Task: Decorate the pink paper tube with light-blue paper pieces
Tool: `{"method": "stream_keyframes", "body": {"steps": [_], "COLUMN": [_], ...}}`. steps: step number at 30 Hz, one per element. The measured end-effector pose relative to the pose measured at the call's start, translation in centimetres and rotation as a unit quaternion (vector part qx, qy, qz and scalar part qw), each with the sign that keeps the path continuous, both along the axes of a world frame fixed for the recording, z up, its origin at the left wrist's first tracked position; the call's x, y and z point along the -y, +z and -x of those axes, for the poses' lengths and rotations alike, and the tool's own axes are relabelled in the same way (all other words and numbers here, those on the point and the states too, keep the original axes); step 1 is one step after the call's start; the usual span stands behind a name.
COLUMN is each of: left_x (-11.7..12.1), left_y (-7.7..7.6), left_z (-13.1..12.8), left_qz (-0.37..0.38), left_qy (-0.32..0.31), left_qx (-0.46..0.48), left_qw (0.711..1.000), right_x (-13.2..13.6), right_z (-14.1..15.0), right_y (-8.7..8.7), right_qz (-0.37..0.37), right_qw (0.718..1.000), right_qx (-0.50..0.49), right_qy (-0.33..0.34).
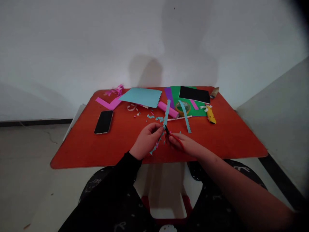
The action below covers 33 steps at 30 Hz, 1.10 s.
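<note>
My left hand (pixel 149 138) pinches a narrow light-blue paper strip (pixel 167 111) that stands up from the fingertips. My right hand (pixel 184 144) is closed around red-handled scissors (pixel 179 141). Their dark blades (pixel 166 129) are right beside the strip, by my left fingertips. Small blue paper scraps (pixel 158 118) lie on the table just beyond my left hand, and more lie below it. A second blue strip (pixel 185 117) with a notched edge rests to the right, partly over a tape roll (pixel 180 109).
On the red table (pixel 79 148), a phone (pixel 103 122) lies at left, near pink paper (pixel 109 103). At the back are a blue sheet (pixel 142 96), a rolled pink paper (pixel 169 110), green paper (pixel 175 93), a black rectangular item (pixel 194 94) and a yellow cutter-like object (pixel 210 115).
</note>
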<state>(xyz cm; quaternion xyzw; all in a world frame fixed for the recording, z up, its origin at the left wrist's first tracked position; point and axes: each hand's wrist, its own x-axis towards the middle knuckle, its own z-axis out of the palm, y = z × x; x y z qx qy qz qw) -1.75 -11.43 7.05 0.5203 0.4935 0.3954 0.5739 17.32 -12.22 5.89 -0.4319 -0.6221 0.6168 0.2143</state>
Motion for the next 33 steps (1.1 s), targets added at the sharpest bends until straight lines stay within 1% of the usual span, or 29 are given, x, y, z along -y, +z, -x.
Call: {"method": "stream_keyframes", "body": {"steps": [8, 11, 15, 20, 27, 30, 33], "left_x": [0.0, -0.1, -0.1, 0.0, 0.0, 0.1, 0.0], "left_y": [-0.2, -0.4, -0.3, 0.0, -0.5, -0.6, -0.5], "left_z": [0.0, 0.1, 0.2, 0.2, -0.3, -0.3, -0.2], "left_qz": [-0.006, -0.002, 0.003, 0.009, 0.009, 0.023, 0.008], "left_qy": [-0.015, -0.017, -0.013, -0.002, 0.013, -0.006, -0.027], "left_qx": [-0.003, -0.003, -0.005, -0.002, 0.006, 0.008, 0.005], "left_qw": [1.000, 1.000, 1.000, 1.000, 1.000, 1.000, 1.000], "right_x": [0.1, 0.1, 0.1, 0.0, 0.1, 0.1, 0.2], "right_z": [0.6, 0.6, 0.4, 0.4, 0.8, 0.6, 0.4], "right_y": [0.2, -0.3, -1.5, -2.1, -2.0, -1.5, -1.3], "right_qz": [0.009, -0.008, -0.031, -0.027, -0.060, -0.073, -0.076], "right_qw": [1.000, 1.000, 0.999, 0.999, 0.997, 0.996, 0.996], "right_qx": [-0.012, -0.014, -0.017, -0.008, 0.008, 0.017, 0.021], "right_qy": [-0.018, -0.021, -0.026, -0.035, -0.048, -0.043, -0.039]}}
